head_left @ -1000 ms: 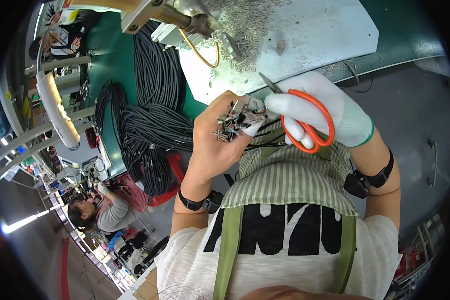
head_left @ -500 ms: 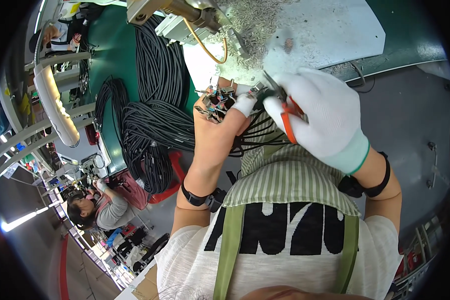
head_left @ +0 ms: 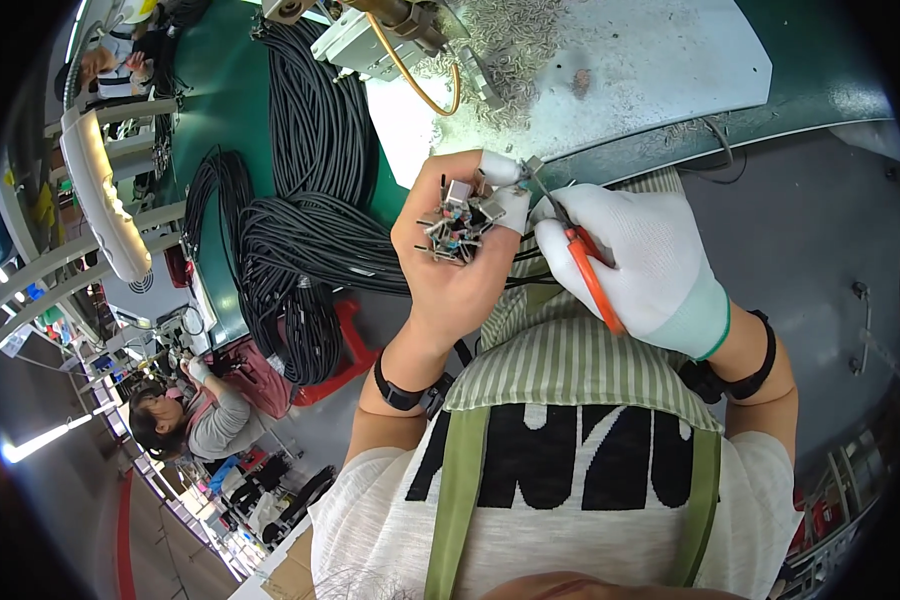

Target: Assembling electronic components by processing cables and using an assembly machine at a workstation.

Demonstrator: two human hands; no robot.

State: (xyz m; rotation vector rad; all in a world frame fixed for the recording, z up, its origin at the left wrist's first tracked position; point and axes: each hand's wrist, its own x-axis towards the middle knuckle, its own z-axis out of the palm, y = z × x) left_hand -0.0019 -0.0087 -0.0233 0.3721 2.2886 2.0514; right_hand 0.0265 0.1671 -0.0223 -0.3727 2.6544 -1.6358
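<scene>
Noting obstructions first: the glove hides most of the right-hand fingers and the handle loops of the orange-handled scissors (head_left: 592,280). Black cables (head_left: 320,245) pass behind the left wrist and partly reappear between the hands; individual paths cannot be traced. A machine head (head_left: 382,45) is cut off by the upper edge.

Left hand (head_left: 455,285): bare palm, fingers curled around a cluster of small metal connectors (head_left: 460,225). Thumb and forefinger wear white covers and pinch a single connector (head_left: 534,165) at their tips. Right hand (head_left: 635,260): white-gloved, closed round the scissors, blades pointing up-left at the pinched piece. Blade contact and blade gap: cannot tell.

Surface: green table (head_left: 220,110) with a pale board (head_left: 660,65), metal scraps (head_left: 515,60) heaped over its left part. Cable bundles lie left of the board, some hanging past the table edge near a red stool (head_left: 350,350).

Room: tube lamp (head_left: 105,200) at left; one co-worker (head_left: 220,420) at lower left, another (head_left: 115,70) at upper left, small and indistinct.
</scene>
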